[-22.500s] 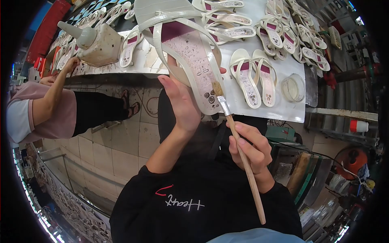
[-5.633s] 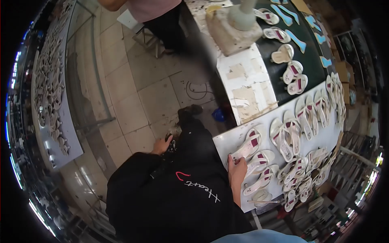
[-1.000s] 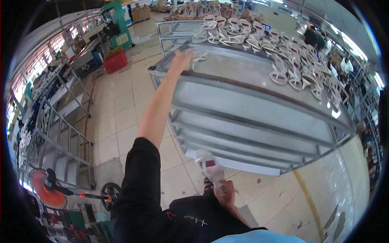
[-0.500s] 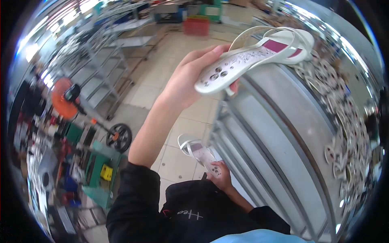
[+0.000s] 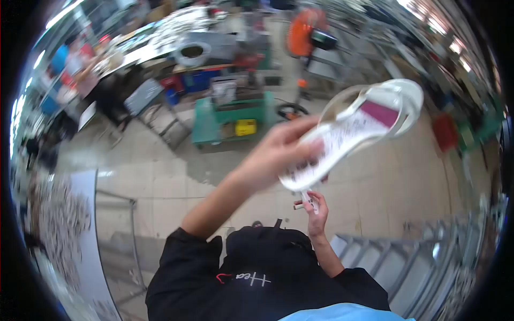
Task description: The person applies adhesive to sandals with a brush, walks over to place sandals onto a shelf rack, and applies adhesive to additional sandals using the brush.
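Observation:
My left hand (image 5: pixel 284 155) is raised in front of me, closed round the heel end of a white sandal (image 5: pixel 358 125) with a maroon patch and a printed insole. The sandal tilts up to the right, and motion blurs my fingers. Lower down, near my body, my right hand (image 5: pixel 317 213) is closed on a second sandal (image 5: pixel 309 202). Most of that second sandal is hidden behind the first one.
An orange fan (image 5: pixel 301 33) stands ahead, beside a green bench (image 5: pixel 206 120). At the upper left, a person (image 5: pixel 85 80) is near a work table. A metal rack (image 5: pixel 396 267) is at the lower right; a board of sandals (image 5: pixel 85 241) lies lower left.
The view has swung away from the rack, which now sits at the lower right. Both hands still hold their sandals; the left one has moved right and down in view, nearer the right hand.

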Available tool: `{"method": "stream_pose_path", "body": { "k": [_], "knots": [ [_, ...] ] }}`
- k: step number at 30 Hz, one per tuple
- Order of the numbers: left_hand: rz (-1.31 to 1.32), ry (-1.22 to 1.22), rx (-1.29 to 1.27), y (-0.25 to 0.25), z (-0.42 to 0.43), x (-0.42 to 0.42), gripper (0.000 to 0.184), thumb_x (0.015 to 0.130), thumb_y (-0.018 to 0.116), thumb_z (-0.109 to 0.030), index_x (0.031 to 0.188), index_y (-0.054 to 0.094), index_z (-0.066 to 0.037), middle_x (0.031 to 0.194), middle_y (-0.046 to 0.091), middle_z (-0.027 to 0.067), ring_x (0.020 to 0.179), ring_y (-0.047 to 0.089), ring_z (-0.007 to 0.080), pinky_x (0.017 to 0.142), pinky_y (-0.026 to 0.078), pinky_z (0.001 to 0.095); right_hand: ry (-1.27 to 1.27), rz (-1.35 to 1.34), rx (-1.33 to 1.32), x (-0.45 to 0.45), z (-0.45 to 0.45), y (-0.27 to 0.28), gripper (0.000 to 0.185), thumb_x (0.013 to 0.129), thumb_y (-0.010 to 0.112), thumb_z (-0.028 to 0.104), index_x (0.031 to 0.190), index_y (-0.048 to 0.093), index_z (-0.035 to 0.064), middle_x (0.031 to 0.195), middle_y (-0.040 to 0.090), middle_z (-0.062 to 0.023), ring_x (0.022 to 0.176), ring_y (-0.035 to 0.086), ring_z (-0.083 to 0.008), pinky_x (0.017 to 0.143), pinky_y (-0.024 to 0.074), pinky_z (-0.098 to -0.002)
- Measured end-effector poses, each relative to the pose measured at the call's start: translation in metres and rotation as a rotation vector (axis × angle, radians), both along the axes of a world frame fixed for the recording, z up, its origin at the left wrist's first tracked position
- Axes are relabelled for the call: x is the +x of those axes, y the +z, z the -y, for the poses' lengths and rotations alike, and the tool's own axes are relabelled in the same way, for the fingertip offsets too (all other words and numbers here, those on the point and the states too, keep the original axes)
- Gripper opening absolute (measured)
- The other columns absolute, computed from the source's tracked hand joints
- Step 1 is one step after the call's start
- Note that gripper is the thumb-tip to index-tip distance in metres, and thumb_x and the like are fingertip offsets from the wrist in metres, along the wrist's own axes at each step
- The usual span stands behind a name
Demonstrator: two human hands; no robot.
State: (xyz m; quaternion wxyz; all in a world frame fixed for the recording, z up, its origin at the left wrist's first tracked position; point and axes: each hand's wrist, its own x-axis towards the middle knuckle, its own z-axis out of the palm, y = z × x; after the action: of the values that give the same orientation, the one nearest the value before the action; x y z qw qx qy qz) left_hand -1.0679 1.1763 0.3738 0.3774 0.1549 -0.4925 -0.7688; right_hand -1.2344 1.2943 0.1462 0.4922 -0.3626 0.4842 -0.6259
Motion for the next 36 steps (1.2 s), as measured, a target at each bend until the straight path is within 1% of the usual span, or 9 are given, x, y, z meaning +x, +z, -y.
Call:
{"method": "stream_pose_path", "body": {
  "k": [3,7,11,12,18,23,27,32,36],
  "knots": [
    [0.041,0.228,0.041,-0.073,-0.017,0.072,0.051,0.087,0.064,-0.026,0.124,0.045,0.003,0.092,0.062,0.007,0.071,0.062,0.012,0.065,0.052,0.0243,0.073,0.21,0.14,0.069,0.048,-0.034,0.033,0.086,0.062,0.014,0.113,0.05,-0.0009,0.095,0.06,-0.0111,0.081,0.062,-0.0183,0.074,0.0515,-0.0286],
    [-0.125,0.39,0.521,-0.169,-0.055,0.155,0.047,0.088,0.062,-0.027,0.119,0.046,0.005,0.097,0.06,0.01,0.077,0.062,0.0146,0.069,0.052,0.0281,0.346,0.275,0.457,0.139,0.095,-0.035,0.027,0.087,0.063,0.016,0.108,0.053,0.002,0.098,0.059,-0.0076,0.079,0.063,-0.0184,0.072,0.052,-0.0296],
    [-0.193,0.803,0.718,-0.207,-0.083,0.207,0.04,0.09,0.059,-0.022,0.117,0.048,0.006,0.091,0.06,0.01,0.076,0.062,0.0161,0.069,0.05,0.0282,0.538,0.152,0.602,0.202,0.133,-0.072,0.025,0.088,0.063,0.02,0.106,0.054,0.0062,0.097,0.06,-0.0075,0.076,0.064,-0.018,0.066,0.051,-0.0295],
    [-0.21,0.94,0.78,-0.215,-0.084,0.219,0.035,0.091,0.058,-0.02,0.115,0.05,0.005,0.09,0.06,0.0091,0.076,0.062,0.0158,0.07,0.05,0.0284,0.591,0.094,0.595,0.22,0.144,-0.085,0.029,0.09,0.058,0.024,0.112,0.049,0.0056,0.094,0.059,-0.0093,0.073,0.064,-0.0243,0.068,0.0521,-0.0341],
    [-0.266,1.384,0.858,-0.281,-0.043,0.304,0.031,0.09,0.061,-0.019,0.114,0.056,-0.001,0.097,0.063,0.0057,0.082,0.061,0.0138,0.071,0.05,0.0296,0.897,0.095,0.672,0.343,0.221,-0.089,0.027,0.091,0.059,0.022,0.109,0.05,0.0049,0.093,0.061,-0.0097,0.073,0.065,-0.0213,0.064,0.0526,-0.0309],
    [-0.34,1.549,0.927,-0.269,0.026,0.381,0.024,0.09,0.061,-0.019,0.109,0.056,-0.006,0.088,0.061,0.0018,0.078,0.06,0.0141,0.069,0.051,0.0332,1.112,-0.027,0.541,0.448,0.295,-0.105,0.022,0.093,0.053,0.017,0.109,0.049,0.0026,0.091,0.059,-0.011,0.07,0.063,-0.0221,0.061,0.0527,-0.0328],
    [-0.408,1.809,0.89,-0.299,0.067,0.429,0.03,0.088,0.062,-0.016,0.115,0.055,-0.004,0.1,0.062,0.0037,0.089,0.061,0.0159,0.078,0.05,0.0338,1.293,-0.034,0.517,0.531,0.33,-0.114,0.018,0.092,0.047,0.011,0.108,0.049,0.0019,0.09,0.06,-0.0133,0.073,0.064,-0.022,0.065,0.0533,-0.0336],
    [-0.19,2.342,0.885,-0.345,0.103,0.513,0.032,0.083,0.067,-0.011,0.11,0.055,0.001,0.099,0.063,0.0077,0.088,0.061,0.0157,0.078,0.048,0.0289,1.573,-0.227,0.361,0.649,0.339,-0.103,0.023,0.088,0.053,0.008,0.111,0.053,0.0013,0.103,0.056,-0.0071,0.095,0.052,-0.0129,0.084,0.0414,-0.0254],
    [-0.466,2.215,0.778,-0.343,0.101,0.617,0.033,0.087,0.061,-0.008,0.118,0.052,-0.002,0.108,0.062,0.0071,0.099,0.06,0.0169,0.084,0.048,0.0312,1.627,-0.255,0.264,0.761,0.341,-0.109,0.025,0.088,0.059,0.012,0.11,0.053,0.0009,0.102,0.057,-0.009,0.091,0.054,-0.0125,0.075,0.0447,-0.025]
  ]
}}
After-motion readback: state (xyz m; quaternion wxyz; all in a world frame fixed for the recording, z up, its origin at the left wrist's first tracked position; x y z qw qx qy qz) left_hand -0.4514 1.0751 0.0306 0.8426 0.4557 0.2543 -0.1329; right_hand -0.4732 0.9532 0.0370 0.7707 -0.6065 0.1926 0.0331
